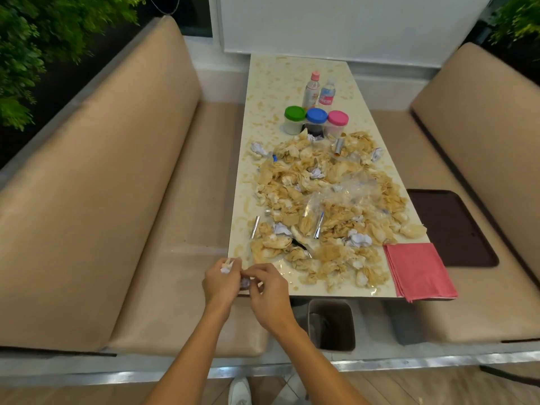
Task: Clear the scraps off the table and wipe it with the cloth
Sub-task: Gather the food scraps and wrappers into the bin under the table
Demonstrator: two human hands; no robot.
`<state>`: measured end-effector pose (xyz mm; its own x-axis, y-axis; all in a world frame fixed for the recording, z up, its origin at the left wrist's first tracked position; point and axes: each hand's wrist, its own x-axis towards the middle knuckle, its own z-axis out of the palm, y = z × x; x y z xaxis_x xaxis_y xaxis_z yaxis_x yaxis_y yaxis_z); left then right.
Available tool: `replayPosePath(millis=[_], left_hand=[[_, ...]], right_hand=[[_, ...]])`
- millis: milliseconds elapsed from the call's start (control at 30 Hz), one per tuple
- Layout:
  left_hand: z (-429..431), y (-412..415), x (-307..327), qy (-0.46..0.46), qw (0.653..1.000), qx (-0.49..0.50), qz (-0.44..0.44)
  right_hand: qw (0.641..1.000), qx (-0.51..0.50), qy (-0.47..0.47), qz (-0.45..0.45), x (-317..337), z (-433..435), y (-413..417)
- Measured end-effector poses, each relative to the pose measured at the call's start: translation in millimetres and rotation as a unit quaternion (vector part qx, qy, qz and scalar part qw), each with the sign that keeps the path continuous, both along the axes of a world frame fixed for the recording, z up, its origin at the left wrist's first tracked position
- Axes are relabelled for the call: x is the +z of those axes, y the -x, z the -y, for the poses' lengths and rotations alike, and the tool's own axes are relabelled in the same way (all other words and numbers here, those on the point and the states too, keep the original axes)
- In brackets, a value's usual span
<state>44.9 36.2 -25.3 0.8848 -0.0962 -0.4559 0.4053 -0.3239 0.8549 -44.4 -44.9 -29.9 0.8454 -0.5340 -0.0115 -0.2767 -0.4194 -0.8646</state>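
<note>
A big tan seat (96, 206) is on the left. Next to it, at the near left corner of the bench (263, 92), the two hands are close together. The left hand (219, 283) has its fingers curled round a white paper ball (226, 266). The right hand (270, 296) pinches a small bluish scrap (245, 283) that sits between both hands.

A big pile of scraps (327, 217) covers the near half of the bench: brown crumpled paper, white paper balls, clear plastic and some shiny tubes. Behind the pile stand three jars in a row, with a green lid (295, 114), a blue lid (316, 116) and a pink lid (337, 118). Two bottles (311, 89) stand behind them. A bin (331, 324) sits on the floor under the near edge.

The pink cloth (418, 270) lies folded on the near right corner, just beside the pile. A dark tray (450, 226) lies on the right seat.
</note>
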Motion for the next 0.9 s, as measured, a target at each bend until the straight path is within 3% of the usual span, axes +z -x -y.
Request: replayPosePath(millis=[100, 167, 267, 400, 567, 700, 900], left_hand=[[-4, -4, -4, -0.006, 1.0, 0.005, 0.004], [-5, -6, -7, -0.003, 1.0, 0.003, 0.0], [-6, -6, -10, 0.005, 1.0, 0.01, 0.0], [-5, -7, -9, 0.005, 1.0, 0.016, 0.004], [-5, -9, -9, 0.007, 1.0, 0.021, -0.002], [-2, -5, -6, -0.006, 1.0, 0.027, -0.002], [5, 0, 0, 0.01, 0.999, 0.025, -0.019]], right_hand=[[0.999, -0.033, 0.032, -0.002, -2, 10, -3], [0.994, -0.033, 0.106, -0.013, -5, 18, -9], [0.975, 0.019, 0.214, -0.046, -15, 27, -21], [0.951, 0.093, 0.271, -0.114, -27, 31, -28], [0.957, 0.079, 0.253, -0.12, -43, 30, -17], [0.979, 0.025, 0.198, -0.045, -38, 33, -2], [0.998, -0.044, 0.015, 0.043, -6, 28, 6]])
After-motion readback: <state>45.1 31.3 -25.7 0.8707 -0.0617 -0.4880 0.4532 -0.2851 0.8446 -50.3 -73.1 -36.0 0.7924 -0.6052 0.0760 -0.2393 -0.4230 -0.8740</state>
